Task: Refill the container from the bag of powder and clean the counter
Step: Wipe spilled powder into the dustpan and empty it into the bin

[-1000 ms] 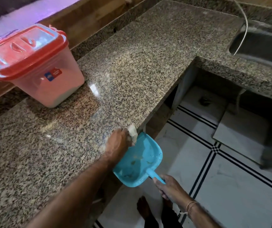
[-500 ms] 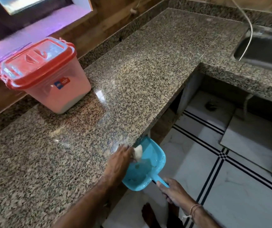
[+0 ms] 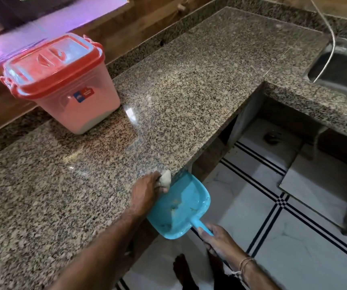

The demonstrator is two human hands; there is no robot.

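Left hand (image 3: 147,192) grips a pale cloth (image 3: 165,178) at the counter (image 3: 178,97) edge; right hand (image 3: 218,240) is closed on the handle of a dustpan (image 3: 178,210).

One container (image 3: 63,80), one cloth, one blue dustpan with a few crumbs, held just below the left hand. The counter is speckled granite, a sink (image 3: 344,74) far beyond the right hand, white tile floor (image 3: 294,248) with black lines below. The container, red-lidded, clear-walled, lid shut, stands well beyond the left hand by the wall.
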